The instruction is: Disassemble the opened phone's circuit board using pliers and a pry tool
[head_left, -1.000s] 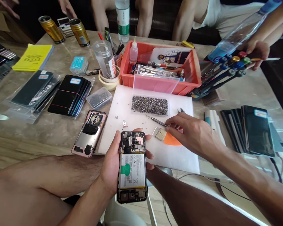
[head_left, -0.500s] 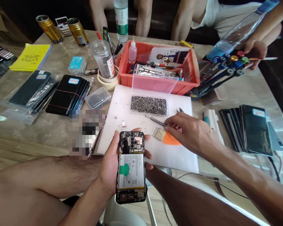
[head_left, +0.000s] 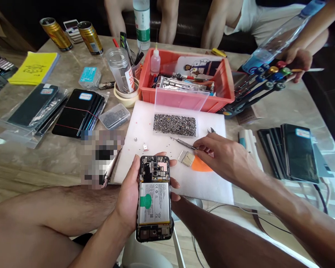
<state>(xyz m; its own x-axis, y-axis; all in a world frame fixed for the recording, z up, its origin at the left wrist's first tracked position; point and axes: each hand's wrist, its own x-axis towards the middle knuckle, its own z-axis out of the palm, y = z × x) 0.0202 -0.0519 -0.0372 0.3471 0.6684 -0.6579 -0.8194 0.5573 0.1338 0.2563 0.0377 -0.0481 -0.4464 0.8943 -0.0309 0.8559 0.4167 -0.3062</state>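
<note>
supporting the opened phone point(head_left: 155, 204) over the lap, the left hand point(head_left: 128, 201) is wrapped around it, thumb along one long edge and fingertips showing at the other. we locate the phone at the near edge of the white foam mat point(head_left: 212, 186), internals facing up. the right hand point(head_left: 226, 152) is pinched on a slim metal tool point(head_left: 185, 143), its tip just beside small dark pieces point(head_left: 168, 153) on the mat.

status, done: the phone's back is off. we see the battery point(head_left: 159, 201) with its green tab point(head_left: 146, 201) seated in the frame, and the circuit board point(head_left: 162, 174) above it exposed. a small card tray point(head_left: 145, 147) lies on the mat, outside the phone.

status, not done: no cover is fitted over the internals, and the small dark pieces lie loose, apart from the phone. the part point(head_left: 110, 169) left of the mat is pixelated; it may be the back panel, but we cannot confirm this.

staged nearby: we find a clear box point(head_left: 174, 124) of tiny metal parts, lid raised, and an orange pick point(head_left: 202, 164) below the right hand.
</note>
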